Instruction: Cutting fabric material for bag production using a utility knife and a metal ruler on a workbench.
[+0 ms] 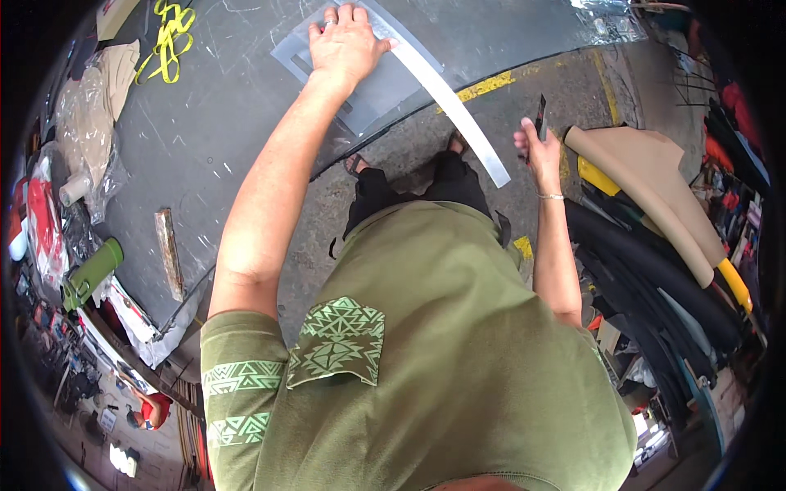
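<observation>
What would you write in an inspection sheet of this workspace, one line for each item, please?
Surface: dark grey tabletop, scratched and marked.
Work things: clear sheet on the tabletop; pale strip overlapping it and reaching past the table edge.
Clutter: yellow strap, crumpled plastic and wooden stick, toward the left.
Grips: left grip rests on the clear sheet, thumb at the strip; right grip holds a slim dark tool, off the table.
Cables: nothing seen clearly.
Surroundings: brown sheet, partly rolled, and dark rolls at right; yellow floor marking.
</observation>
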The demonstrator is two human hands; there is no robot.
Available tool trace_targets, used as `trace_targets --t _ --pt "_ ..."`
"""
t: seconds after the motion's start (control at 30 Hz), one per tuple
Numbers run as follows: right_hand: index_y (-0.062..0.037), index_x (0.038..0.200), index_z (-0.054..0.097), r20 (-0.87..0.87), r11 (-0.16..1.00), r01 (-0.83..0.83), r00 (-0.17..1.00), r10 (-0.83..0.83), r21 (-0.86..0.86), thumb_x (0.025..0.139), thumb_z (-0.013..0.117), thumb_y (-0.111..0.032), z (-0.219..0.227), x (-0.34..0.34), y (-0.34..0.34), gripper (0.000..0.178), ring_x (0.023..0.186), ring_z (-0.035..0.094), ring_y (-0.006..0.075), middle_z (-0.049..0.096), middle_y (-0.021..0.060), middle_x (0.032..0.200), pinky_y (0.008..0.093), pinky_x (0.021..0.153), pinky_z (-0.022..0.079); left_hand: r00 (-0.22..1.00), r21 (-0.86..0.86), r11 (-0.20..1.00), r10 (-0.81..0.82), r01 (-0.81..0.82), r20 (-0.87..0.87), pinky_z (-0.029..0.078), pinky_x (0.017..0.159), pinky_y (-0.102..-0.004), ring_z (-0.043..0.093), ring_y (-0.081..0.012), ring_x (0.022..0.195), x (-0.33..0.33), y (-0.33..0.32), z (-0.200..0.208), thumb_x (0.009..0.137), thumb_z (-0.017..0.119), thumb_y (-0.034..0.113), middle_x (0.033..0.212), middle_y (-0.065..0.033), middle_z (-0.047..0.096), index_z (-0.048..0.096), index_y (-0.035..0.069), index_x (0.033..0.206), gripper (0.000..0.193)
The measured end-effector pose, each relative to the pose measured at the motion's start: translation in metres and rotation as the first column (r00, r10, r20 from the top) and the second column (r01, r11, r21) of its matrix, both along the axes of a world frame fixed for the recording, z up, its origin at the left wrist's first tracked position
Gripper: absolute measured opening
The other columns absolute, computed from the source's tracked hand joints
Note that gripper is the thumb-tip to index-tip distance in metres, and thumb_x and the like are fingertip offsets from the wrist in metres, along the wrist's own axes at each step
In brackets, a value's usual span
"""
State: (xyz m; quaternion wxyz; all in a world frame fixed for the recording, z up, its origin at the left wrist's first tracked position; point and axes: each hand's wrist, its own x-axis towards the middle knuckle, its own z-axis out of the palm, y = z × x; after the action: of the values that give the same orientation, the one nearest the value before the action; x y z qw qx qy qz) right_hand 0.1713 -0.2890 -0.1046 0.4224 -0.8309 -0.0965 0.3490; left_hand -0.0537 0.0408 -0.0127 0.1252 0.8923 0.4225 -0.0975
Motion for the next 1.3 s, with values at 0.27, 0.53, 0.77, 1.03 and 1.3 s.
trace_targets --t 0.27,0.53,0.77,1.03,1.3 --pt "-0.0044 0.096 0.065 -0.144 0.985 -0.052 0.989 0.028 -0.167 0.094 0.076 -0.039 -0.100 0.033 -0.118 0.036 0.057 0.064 0.0121 0.071 0.0051 0.074 0.0272 0.051 0.048 0.997 0.059 0.998 0.009 -0.004 -0.071 0.038 0.117 -0.0564 0.033 -0.0351 0.152 0.006 0.000 -0.009 0.086 0.069 0.066 0.162 -0.0124 0.038 0.040 0.003 0.155 0.097" --pt "0.0038 0.084 0.072 -0.144 0.920 -0.330 0.942 0.304 -0.214 0.087 0.076 -0.037 -0.200 0.066 -0.239 0.041 0.066 0.066 0.0234 0.071 0.0137 0.073 0.0421 0.065 0.052 0.975 0.026 1.000 -0.002 0.008 -0.223 0.032 0.124 -0.0499 0.026 -0.0419 0.154 0.010 0.008 -0.011 0.074 0.076 0.075 0.166 -0.0193 0.029 0.035 0.000 0.156 0.118" --pt "0.0045 0.091 0.075 -0.017 0.889 -0.455 0.891 0.455 -0.046 0.087 0.080 -0.038 -0.162 0.068 -0.232 0.043 0.072 0.070 0.0183 0.073 0.0128 0.075 0.0382 0.068 0.054 0.972 -0.016 0.994 0.099 -0.105 -0.213 0.029 0.125 -0.0533 0.020 -0.0450 0.156 -0.006 0.015 -0.022 0.073 0.081 0.069 0.172 -0.0106 0.018 0.029 0.007 0.161 0.120" --pt "0.0000 0.090 0.066 -0.365 0.934 -0.332 0.892 0.266 -0.131 0.094 0.075 -0.020 -0.135 0.098 -0.194 0.022 0.055 0.066 0.0191 0.069 0.0105 0.071 0.0325 0.050 0.051 0.985 -0.045 0.997 0.062 -0.070 -0.162 0.026 0.127 -0.0468 0.024 -0.0415 0.155 0.007 0.013 -0.019 0.073 0.081 0.068 0.169 -0.0203 0.022 0.031 0.000 0.159 0.121" --pt "0.0031 0.091 0.066 -0.300 0.914 -0.361 0.906 0.298 -0.183 0.091 0.075 -0.021 -0.131 0.103 -0.200 0.026 0.057 0.067 0.0214 0.070 0.0109 0.073 0.0350 0.052 0.053 0.990 -0.053 0.995 0.080 -0.086 -0.119 0.030 0.125 -0.0535 0.021 -0.0430 0.156 0.007 0.017 -0.024 0.071 0.085 0.065 0.172 -0.0103 0.019 0.028 0.008 0.161 0.121"
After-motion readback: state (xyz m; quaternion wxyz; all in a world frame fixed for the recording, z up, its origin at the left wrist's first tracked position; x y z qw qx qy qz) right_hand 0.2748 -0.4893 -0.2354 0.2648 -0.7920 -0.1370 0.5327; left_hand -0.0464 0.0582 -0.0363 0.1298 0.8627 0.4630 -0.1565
